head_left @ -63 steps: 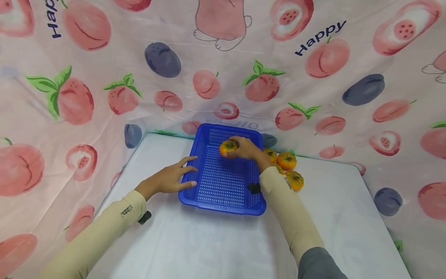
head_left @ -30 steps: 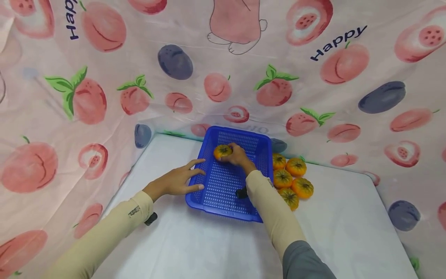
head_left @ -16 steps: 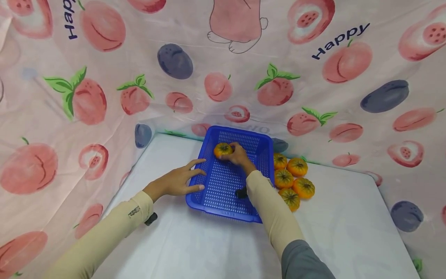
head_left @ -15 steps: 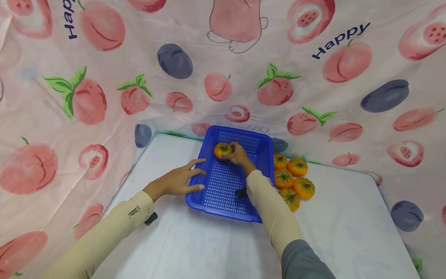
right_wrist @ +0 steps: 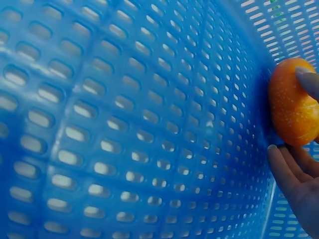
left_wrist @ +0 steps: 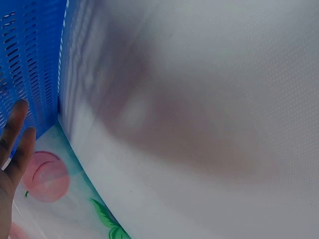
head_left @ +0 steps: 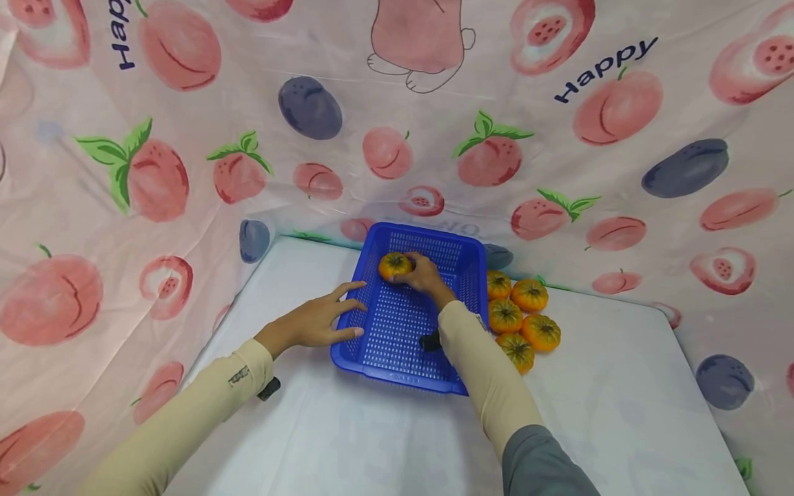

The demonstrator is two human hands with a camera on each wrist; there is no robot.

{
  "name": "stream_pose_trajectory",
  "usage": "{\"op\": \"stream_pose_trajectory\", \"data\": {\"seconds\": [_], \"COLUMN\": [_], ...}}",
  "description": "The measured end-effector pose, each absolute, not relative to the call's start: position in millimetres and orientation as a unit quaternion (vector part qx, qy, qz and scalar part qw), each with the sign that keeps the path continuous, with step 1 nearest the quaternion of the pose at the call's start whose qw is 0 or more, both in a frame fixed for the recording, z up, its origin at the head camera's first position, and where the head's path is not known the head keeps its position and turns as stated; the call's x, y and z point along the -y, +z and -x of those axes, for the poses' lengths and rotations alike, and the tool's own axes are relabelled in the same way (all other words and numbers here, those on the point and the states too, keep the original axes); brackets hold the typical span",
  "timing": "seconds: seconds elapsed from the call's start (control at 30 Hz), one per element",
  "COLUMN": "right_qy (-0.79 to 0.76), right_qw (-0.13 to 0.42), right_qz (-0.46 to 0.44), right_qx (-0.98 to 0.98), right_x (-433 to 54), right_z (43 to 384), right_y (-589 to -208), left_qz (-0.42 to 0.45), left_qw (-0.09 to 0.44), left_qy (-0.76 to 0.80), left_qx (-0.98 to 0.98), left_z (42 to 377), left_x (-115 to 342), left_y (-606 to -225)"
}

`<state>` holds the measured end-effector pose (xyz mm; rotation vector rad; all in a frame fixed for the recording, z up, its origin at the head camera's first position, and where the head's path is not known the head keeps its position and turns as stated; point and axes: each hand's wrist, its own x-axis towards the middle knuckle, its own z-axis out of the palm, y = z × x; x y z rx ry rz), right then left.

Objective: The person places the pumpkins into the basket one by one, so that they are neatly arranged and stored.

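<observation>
Fruit, orange with a dark green calyx [head_left: 394, 265], one piece, lying on the perforated floor of the blue basket [head_left: 372, 350] toward its far left corner; the wrist view shows it against the slotted floor near the wall [right_wrist: 294, 102]. Right hand [head_left: 424, 274], reaching in over the basket's right side, fingers curled about the fruit from its right, grasping it; fingertips [right_wrist: 284, 164] show beside and over the fruit in the right wrist view. Left hand [head_left: 316, 318], released and flat, fingers straight and spread, pressed to the basket's left outer wall with fingertips at the rim, apparently to steady the basket while the other hand works inside; the left wrist view shows the straight fingers [left_wrist: 15, 144] beside the blue wall. Basket, one, rectangular, slotted, standing at the far middle of the white bench [head_left: 608, 386], otherwise holding nothing visible. Loose fruit of the same kind [head_left: 520, 318], five, clustered on the bench just beside the basket's right wall, within short reach of the right hand. Backdrop cloth [head_left: 186, 172], one, peach-printed, hung behind and round the bench.
</observation>
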<state>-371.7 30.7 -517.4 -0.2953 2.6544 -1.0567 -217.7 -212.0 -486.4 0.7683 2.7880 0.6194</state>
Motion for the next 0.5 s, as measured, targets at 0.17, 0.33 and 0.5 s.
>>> {"op": "stream_pose_trajectory", "data": {"seconds": [0.17,0.33,0.5], "right_qy": [-0.353,-0.339,-0.337], "right_qw": [0.144,0.148,0.139], "right_qz": [0.116,0.128,0.143], "right_qx": [-0.917,-0.920,-0.920], "right_x": [-32,-34,-35], "right_z": [371,372,373], "right_y": [-513,-512,-504], "left_qz": [-0.257,-0.254,-0.254], "left_qw": [0.091,0.093,0.095], "left_qy": [0.213,0.217,0.221], "left_qx": [-0.938,-0.938,-0.937], "left_z": [218,218,217], "left_x": [211,210,210], "left_y": [-486,-485,-485]}}
